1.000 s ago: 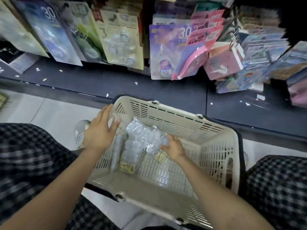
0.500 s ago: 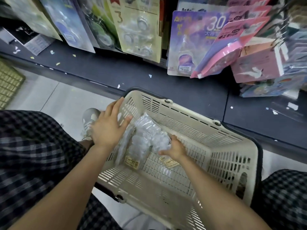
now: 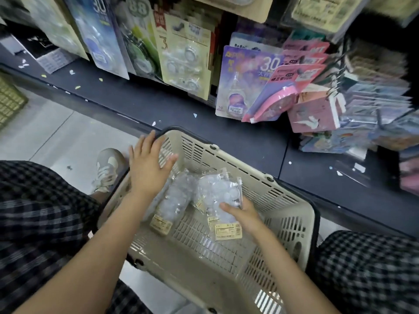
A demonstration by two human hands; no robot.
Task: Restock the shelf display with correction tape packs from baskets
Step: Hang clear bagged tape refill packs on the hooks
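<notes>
A beige plastic basket sits on the floor between my knees. Inside lie clear bags of correction tape packs with yellow labels. My right hand grips one clear bag, thumb on top of it, lifted a little off the basket floor. A second bag lies to its left on the basket bottom. My left hand hovers flat with straight fingers over the basket's far left corner, holding nothing. Hanging correction tape packs fill the display above the dark shelf.
The dark shelf base runs right behind the basket, littered with paper scraps. Pink and pastel packs lean on the right. A yellow-green basket sits at the far left on the tiled floor. My shoe is beside the basket.
My right hand has pulled one bag away from the other, toward the right. My left hand has let go of the bags and lifted with fingers spread. The view has tilted up.
</notes>
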